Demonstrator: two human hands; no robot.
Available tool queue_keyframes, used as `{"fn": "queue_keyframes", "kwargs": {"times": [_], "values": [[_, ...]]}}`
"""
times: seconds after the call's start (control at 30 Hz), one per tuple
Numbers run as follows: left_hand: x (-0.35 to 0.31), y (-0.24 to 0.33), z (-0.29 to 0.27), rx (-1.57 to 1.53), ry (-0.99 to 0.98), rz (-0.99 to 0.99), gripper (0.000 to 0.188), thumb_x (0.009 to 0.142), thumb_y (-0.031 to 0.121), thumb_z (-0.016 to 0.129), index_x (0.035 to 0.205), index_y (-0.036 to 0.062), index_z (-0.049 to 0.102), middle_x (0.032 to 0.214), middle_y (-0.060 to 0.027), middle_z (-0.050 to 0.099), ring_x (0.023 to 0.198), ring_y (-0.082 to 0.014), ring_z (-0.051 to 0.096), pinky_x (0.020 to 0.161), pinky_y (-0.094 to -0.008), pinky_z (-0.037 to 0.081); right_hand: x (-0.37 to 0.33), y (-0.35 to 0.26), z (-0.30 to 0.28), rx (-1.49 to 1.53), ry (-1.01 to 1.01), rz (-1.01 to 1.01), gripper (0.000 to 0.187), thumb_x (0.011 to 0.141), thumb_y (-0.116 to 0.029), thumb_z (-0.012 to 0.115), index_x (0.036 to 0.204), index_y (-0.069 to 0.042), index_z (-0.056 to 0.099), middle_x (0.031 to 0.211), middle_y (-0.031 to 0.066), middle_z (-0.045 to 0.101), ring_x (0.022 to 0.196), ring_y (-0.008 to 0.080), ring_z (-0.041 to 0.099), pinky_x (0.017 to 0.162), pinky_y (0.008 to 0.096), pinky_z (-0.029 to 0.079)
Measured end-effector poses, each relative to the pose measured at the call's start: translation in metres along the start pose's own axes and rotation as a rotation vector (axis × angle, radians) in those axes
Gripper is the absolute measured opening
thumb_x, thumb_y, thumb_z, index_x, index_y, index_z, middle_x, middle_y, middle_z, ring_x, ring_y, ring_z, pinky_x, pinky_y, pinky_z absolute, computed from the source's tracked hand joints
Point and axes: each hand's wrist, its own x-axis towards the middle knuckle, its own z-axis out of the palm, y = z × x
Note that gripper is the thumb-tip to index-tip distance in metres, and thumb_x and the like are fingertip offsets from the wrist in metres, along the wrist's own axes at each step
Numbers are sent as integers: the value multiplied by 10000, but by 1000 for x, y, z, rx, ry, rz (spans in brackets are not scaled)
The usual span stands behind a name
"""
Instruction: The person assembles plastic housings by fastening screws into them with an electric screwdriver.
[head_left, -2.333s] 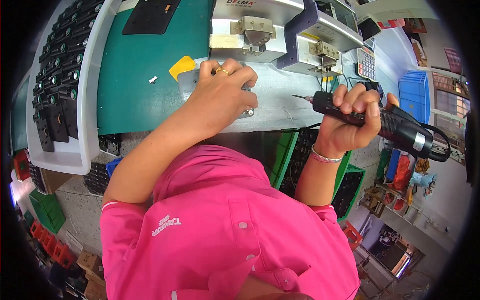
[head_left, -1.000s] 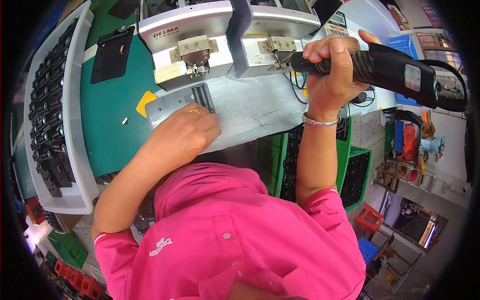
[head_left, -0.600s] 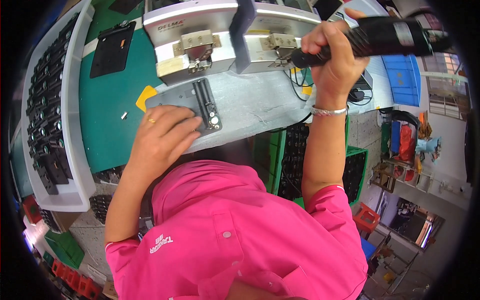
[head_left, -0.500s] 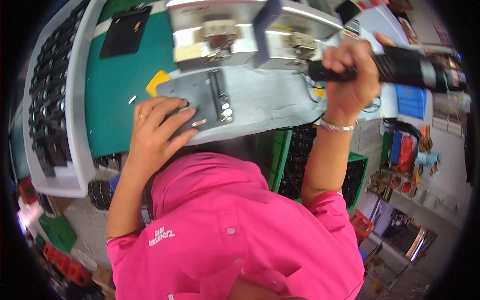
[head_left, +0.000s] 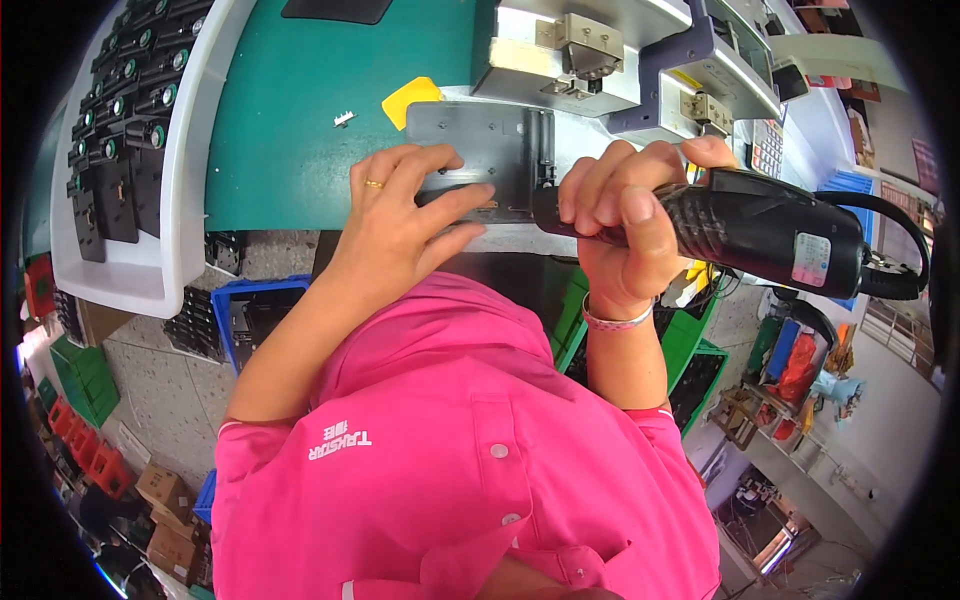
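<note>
Black power screwdriver [head_left: 785, 235] was clamped in the right hand [head_left: 637, 215], tip hidden, nose blocking part of the grey plate [head_left: 465, 128] on the bench [head_left: 285, 130], left hand [head_left: 398, 205] over it with fingers apart, contact unclear.

The person wears a bright pink short-sleeved polo shirt [head_left: 400, 510], its cloth creased across the front. A stitched placket [head_left: 488, 415] runs down the middle, set with round, pale pink buttons [head_left: 499, 451], up to a matching pink collar [head_left: 465, 560]. White lettering [head_left: 340, 443] sits on the left chest, and thin white piping [head_left: 229, 424] edges the sleeves. The left hand [head_left: 400, 195] bears a gold-coloured ring [head_left: 374, 183]; a slim bracelet [head_left: 617, 321], pinkish and silvery, circles the right wrist [head_left: 613, 305].
</note>
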Motion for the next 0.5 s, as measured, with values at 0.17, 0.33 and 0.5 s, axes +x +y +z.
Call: {"fn": "queue_keyframes", "kwargs": {"times": [0.17,0.33,0.5], "values": [[3,-1,5,11,7,18,221,717,175,758,936,189,733,1184,-51,564,1131,-267,482,929,-405,336,-4,4,0,-123,-67,71,454,895,-99,599,1291,-139,379,670,48,474,530,163,457,477,343,450],[3,-3,7,2,9,41,209,706,155,746,912,190,734,1184,-49,563,1137,-265,477,936,-403,329,-4,8,-3,-169,-121,44,463,888,-77,625,1278,-118,378,667,56,487,522,170,468,475,344,460],[6,-4,8,-8,2,34,200,711,153,740,907,186,731,1186,-48,559,1136,-270,479,935,-403,335,-3,15,-4,-173,-86,33,456,867,-38,635,1239,-79,374,646,67,519,515,167,502,485,315,458]]}}
